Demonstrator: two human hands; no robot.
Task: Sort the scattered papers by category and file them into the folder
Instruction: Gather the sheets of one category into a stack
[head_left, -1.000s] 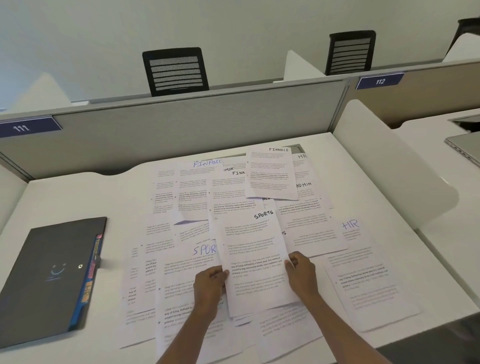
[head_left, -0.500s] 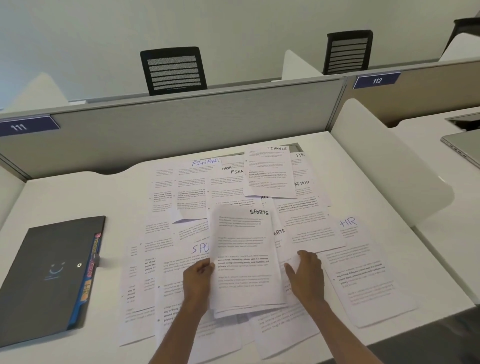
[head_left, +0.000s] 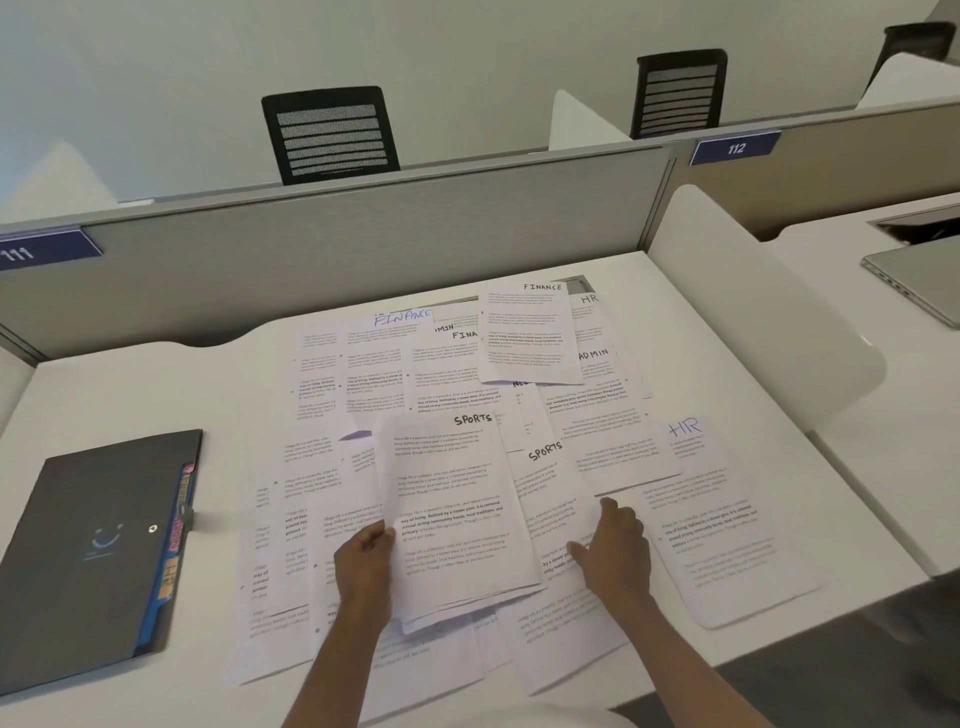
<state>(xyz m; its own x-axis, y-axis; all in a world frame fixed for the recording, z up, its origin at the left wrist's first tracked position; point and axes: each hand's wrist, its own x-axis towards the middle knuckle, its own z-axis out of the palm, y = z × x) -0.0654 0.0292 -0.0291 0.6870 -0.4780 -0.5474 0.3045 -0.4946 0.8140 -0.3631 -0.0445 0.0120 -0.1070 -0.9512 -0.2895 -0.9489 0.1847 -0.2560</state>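
On the desk (head_left: 130, 395), left hand (head_left: 363, 569) grips a paper stack (head_left: 457, 509); right hand (head_left: 618, 553) rests loosely on scattered papers (head_left: 717, 545); folder (head_left: 93, 551) lies well left.

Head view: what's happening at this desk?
A person is sorting labelled papers. The left hand grips a small stack with SPORTS on top; the right hand touches another SPORTS sheet beside it. FINANCE, HR and ADMIN sheets lie scattered on the desk. The folder lies shut at the left.

papers (head_left: 452, 519) read sports, finance, hr, admin; sign (head_left: 735, 148) 112.
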